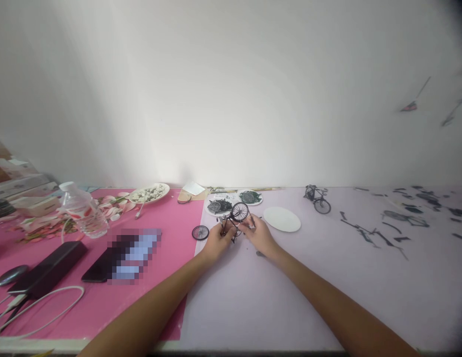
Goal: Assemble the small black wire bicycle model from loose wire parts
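A small dark model bicycle [231, 223] with one spoked wheel raised is held between my two hands, over the pale purple table cover. My left hand [218, 242] grips its frame from the left, fingers closed round it. From the right, my right hand [258, 235] pinches the bicycle near the raised wheel; its fingertips are partly hidden. Beside my left hand lies a loose spoked wheel [200, 232]. Behind my hands are a plate of dark parts [219, 206] and another plate [250, 197] with dark green parts.
An empty white plate [282, 219] and a standing model bicycle [317, 198] are to the right, with scattered dark parts [372, 234] beyond. On the pink cover [156, 302] at left are a plastic bottle [84, 210], a phone [121, 255], a black power bank [48, 270] and white cables.
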### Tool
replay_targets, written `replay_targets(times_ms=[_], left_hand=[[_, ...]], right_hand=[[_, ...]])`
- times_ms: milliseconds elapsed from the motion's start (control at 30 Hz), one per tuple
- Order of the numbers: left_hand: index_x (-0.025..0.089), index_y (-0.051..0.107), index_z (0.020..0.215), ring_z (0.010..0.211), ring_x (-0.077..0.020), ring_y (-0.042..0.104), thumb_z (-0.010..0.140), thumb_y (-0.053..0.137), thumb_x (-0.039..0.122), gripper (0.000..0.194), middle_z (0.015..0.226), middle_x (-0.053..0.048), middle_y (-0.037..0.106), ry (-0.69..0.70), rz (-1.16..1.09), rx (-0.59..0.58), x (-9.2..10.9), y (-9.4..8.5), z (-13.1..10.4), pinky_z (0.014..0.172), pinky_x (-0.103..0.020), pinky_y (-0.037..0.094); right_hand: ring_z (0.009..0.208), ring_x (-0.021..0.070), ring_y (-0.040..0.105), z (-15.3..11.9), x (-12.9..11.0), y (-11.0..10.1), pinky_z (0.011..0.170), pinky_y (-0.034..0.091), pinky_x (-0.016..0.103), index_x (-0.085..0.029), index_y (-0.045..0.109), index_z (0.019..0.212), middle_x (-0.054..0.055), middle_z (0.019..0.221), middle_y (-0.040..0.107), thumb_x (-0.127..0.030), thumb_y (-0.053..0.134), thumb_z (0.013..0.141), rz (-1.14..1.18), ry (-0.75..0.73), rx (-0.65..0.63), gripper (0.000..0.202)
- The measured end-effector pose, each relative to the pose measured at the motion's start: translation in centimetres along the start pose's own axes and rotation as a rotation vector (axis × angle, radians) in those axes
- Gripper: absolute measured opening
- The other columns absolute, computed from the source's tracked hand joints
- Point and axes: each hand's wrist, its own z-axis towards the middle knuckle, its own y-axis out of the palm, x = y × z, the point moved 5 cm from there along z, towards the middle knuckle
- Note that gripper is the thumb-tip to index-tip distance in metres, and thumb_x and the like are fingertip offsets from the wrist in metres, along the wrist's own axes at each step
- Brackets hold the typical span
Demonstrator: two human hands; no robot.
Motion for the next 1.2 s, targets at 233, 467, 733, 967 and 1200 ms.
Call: replay_targets(times_ms=[233, 467, 733, 967, 1200], left_hand=[[0.012, 0.069, 0.109, 0.077, -0.0169, 0.061, 0.093, 0.061, 0.051, 0.042, 0.087, -0.008, 0.070, -0.032, -0.017, 0.009, -0.1, 0.0, -0.1, 0.072, -0.028, 0.048], [0.012, 0.069, 0.107, 0.076, -0.0162, 0.061, 0.093, 0.060, 0.053, 0.044, 0.083, -0.006, 0.068, -0.053, -0.035, 0.055, -0.8, -0.2, 0.1, 0.072, -0.027, 0.048], [0.012, 0.067, 0.112, 0.077, -0.0158, 0.060, 0.092, 0.062, 0.052, 0.044, 0.085, -0.006, 0.065, -0.061, -0.085, 0.052, -1.3, -0.2, 0.1, 0.072, -0.028, 0.049], [0.014, 0.067, 0.106, 0.073, -0.0145, 0.058, 0.093, 0.059, 0.054, 0.042, 0.083, -0.004, 0.064, -0.049, -0.041, 0.043, -1.2, -0.1, 0.2, 0.071, -0.028, 0.047], [0.014, 0.066, 0.100, 0.082, -0.0173, 0.062, 0.093, 0.058, 0.056, 0.044, 0.091, -0.008, 0.069, -0.046, -0.077, 0.033, -1.1, 0.1, 0.1, 0.074, -0.028, 0.049]], right_hand=[[0.073, 0.0201, 0.060, 0.0, -0.6, -0.2, 0.060, 0.048, 0.029, -0.026, 0.030, 0.074, 0.001, 0.079, 0.065, -0.053, 0.068, 0.084, -0.011, -0.040, 0.024, 0.048], [0.064, 0.0177, 0.055, -0.1, -0.6, 0.1, 0.054, 0.045, 0.028, -0.026, 0.031, 0.074, 0.001, 0.076, 0.064, -0.052, 0.067, 0.084, 0.013, -0.030, 0.001, 0.046], [0.071, 0.0193, 0.058, -0.1, -0.6, 0.2, 0.064, 0.047, 0.030, -0.026, 0.031, 0.074, -0.001, 0.073, 0.060, -0.047, 0.067, 0.085, 0.002, -0.057, -0.023, 0.043], [0.074, 0.0201, 0.062, -0.2, -0.9, 0.3, 0.070, 0.046, 0.031, -0.025, 0.031, 0.073, -0.001, 0.073, 0.060, -0.044, 0.064, 0.087, -0.036, -0.047, -0.069, 0.041], [0.073, 0.0200, 0.064, -0.2, -0.6, 0.5, 0.072, 0.048, 0.032, -0.025, 0.031, 0.073, -0.002, 0.072, 0.061, -0.041, 0.063, 0.088, -0.015, -0.044, -0.102, 0.039]])
